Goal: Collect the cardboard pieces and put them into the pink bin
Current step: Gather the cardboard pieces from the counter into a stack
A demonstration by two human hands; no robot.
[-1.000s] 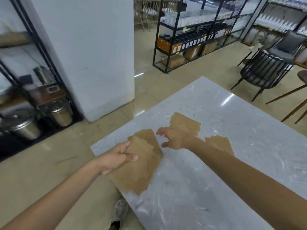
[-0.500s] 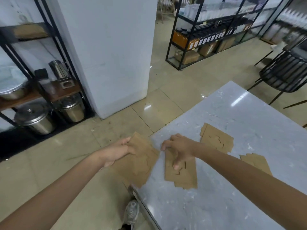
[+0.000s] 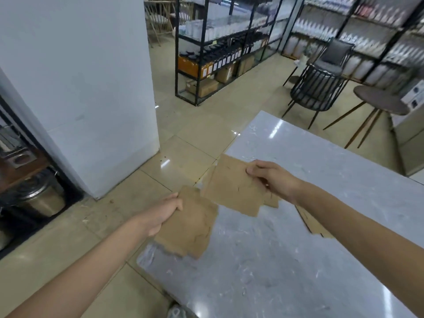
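My left hand (image 3: 161, 215) grips a stack of torn brown cardboard pieces (image 3: 188, 228) over the near-left edge of the grey marble table (image 3: 286, 260). My right hand (image 3: 270, 177) holds another cardboard piece (image 3: 234, 187) lifted above the table's left edge, its lower corner overlapping the stack. One more cardboard piece (image 3: 314, 226) lies flat on the table, partly hidden under my right forearm. The pink bin is not in view.
A white pillar (image 3: 91, 88) stands left of the table on the tiled floor. Metal pots (image 3: 41, 196) sit on a low shelf at far left. A black shelving rack (image 3: 220, 53), a dark wire chair (image 3: 319, 88) and a round stool (image 3: 380, 102) stand beyond the table.
My right hand has lifted a cardboard piece off the table and brought it toward the stack in my left hand. The view has swung to the right.
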